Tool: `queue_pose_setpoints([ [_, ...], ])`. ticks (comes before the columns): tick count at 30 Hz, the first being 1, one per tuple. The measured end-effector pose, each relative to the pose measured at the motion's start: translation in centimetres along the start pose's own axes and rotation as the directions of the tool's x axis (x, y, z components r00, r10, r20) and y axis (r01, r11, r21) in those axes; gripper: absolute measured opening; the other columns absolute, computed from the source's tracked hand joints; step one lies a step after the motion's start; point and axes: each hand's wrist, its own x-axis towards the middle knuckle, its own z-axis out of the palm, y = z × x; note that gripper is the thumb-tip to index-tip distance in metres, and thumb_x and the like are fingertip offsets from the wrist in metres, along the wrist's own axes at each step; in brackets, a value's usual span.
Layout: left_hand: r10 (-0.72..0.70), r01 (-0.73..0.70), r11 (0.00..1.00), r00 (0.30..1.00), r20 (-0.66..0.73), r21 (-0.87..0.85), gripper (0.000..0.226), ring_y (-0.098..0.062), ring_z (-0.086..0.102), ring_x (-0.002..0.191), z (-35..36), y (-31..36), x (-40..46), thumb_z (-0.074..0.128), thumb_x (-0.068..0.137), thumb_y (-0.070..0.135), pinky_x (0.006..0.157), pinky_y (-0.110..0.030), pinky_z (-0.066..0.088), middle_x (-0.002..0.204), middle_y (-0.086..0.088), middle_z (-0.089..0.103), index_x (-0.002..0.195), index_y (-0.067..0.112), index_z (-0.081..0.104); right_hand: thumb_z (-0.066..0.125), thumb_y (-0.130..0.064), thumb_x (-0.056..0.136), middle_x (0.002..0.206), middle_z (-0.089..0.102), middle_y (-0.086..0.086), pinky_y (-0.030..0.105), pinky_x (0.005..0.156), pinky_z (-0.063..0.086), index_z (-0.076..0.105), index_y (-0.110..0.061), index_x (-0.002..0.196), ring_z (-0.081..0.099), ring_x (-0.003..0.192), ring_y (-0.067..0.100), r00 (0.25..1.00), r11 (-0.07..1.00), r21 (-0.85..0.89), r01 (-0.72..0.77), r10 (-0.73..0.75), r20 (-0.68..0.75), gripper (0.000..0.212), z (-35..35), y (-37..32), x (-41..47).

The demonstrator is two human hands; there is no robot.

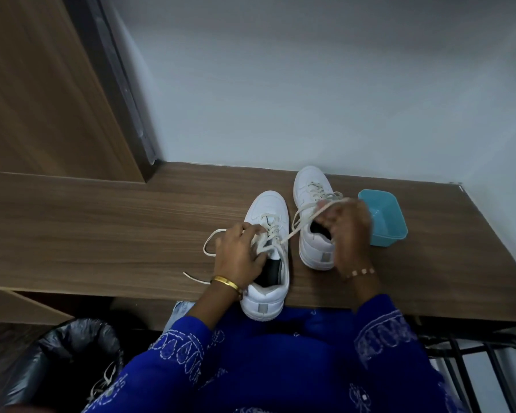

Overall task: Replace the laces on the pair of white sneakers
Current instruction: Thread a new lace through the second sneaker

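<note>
Two hands work one lace (298,225): I see left hand (239,251) fingers gripping the near sneaker (268,263), right hand (347,231) fingers pinching it. Overpulling risks unthreading eyelets.

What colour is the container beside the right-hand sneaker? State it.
Light blue: the container, seen in the head view, sits on the wooden shelf.

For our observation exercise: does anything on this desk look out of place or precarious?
Yes. The nearer white sneaker sits with its heel overhanging the front edge of the wooden desk, so it could tip off. Its lace trails loose across the desk.
</note>
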Motion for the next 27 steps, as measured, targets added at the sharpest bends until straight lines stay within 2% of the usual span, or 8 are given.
queue_pose_setpoints([
  [2,0.025,-0.028,0.999,0.998,0.063,0.039,0.052,-0.023,0.049,0.11,-0.4,-0.7,0.1,0.074,0.072,0.028,0.093,-0.036,0.032,0.117,-0.001,0.055,0.12,0.021,0.055,0.029,-0.016,0.099,0.062,0.068,0.006,0.027,0.054,0.053,0.049,-0.002,0.088,0.066,0.057,0.019,0.999,0.962,0.271,0.041,-0.033,-0.036,0.027,-0.4,-3.8,0.7],
  [5,0.009,-0.012,1.0,0.992,0.128,0.026,0.061,-0.021,0.05,0.113,-0.5,-1.3,0.3,0.074,0.072,0.033,0.096,-0.035,0.032,0.12,0.001,0.056,0.126,0.021,0.049,0.034,-0.013,0.097,0.044,0.056,-0.005,0.02,0.043,0.04,0.045,-0.013,0.08,0.052,0.041,0.011,0.985,0.956,0.244,0.163,-0.144,-0.094,0.02,-0.3,-7.2,0.1],
  [9,-0.005,0.022,0.997,0.977,0.212,-0.079,0.068,-0.023,0.052,0.116,0.3,-1.7,0.6,0.075,0.072,0.026,0.098,-0.042,0.039,0.124,-0.003,0.056,0.132,0.017,0.043,0.043,-0.009,0.095,0.044,0.056,-0.001,0.02,0.037,0.034,0.055,-0.015,0.08,0.043,0.033,0.01,0.99,0.939,-0.339,0.056,-0.009,0.138,0.02,1.0,-5.6,-1.5],
  [13,-0.05,0.086,0.982,0.977,0.209,-0.166,0.077,-0.021,0.053,0.116,0.7,-2.1,0.5,0.076,0.072,0.022,0.097,-0.043,0.043,0.126,-0.004,0.056,0.137,0.016,0.036,0.05,-0.017,0.093,0.067,0.066,0.007,0.018,0.04,0.041,0.054,-0.021,0.106,0.053,0.04,0.012,0.888,0.579,-0.813,0.07,0.335,0.315,0.014,1.2,1.1,-2.3],
  [18,-0.059,0.096,0.974,0.982,0.182,-0.204,0.075,-0.021,0.056,0.112,0.9,-2.3,0.4,0.074,0.073,0.018,0.094,-0.04,0.046,0.123,-0.005,0.058,0.138,0.017,0.036,0.052,-0.019,0.09,0.081,0.061,0.01,0.03,0.071,0.039,0.057,-0.007,0.085,0.057,0.082,0.023,0.921,0.285,-0.898,0.334,0.101,0.375,0.013,1.1,5.1,-2.8],
  [22,-0.072,0.104,0.957,0.989,0.127,-0.271,0.075,-0.023,0.056,0.111,1.4,-2.5,0.1,0.074,0.071,0.014,0.089,-0.043,0.049,0.121,-0.006,0.052,0.137,0.017,0.037,0.049,-0.008,0.089,0.06,0.05,-0.001,0.028,0.059,0.039,0.049,-0.017,0.065,0.049,0.059,0.016,0.945,0.55,-0.786,0.283,-0.019,0.327,0.026,0.8,2.3,-2.8],
  [25,-0.069,0.073,0.963,0.997,0.023,-0.261,0.074,-0.018,0.054,0.101,1.5,-2.5,-0.1,0.075,0.07,0.014,0.086,-0.034,0.049,0.117,-0.008,0.047,0.136,0.014,0.041,0.041,-0.006,0.091,0.054,0.046,-0.002,0.023,0.049,0.036,0.045,-0.017,0.061,0.044,0.047,0.009,0.976,0.857,-0.481,0.187,-0.216,-0.005,0.032,0.1,-1.3,-2.3],
  [27,-0.049,0.04,0.981,0.998,-0.042,-0.189,0.072,-0.017,0.049,0.096,1.2,-2.3,-0.3,0.076,0.069,0.015,0.083,-0.03,0.046,0.114,-0.011,0.047,0.134,0.011,0.044,0.043,-0.013,0.087,0.042,0.042,-0.007,0.019,0.042,0.033,0.042,-0.013,0.057,0.039,0.039,0.004,0.904,0.891,-0.354,0.285,-0.373,-0.211,0.03,-0.7,-3.3,-1.5],
])
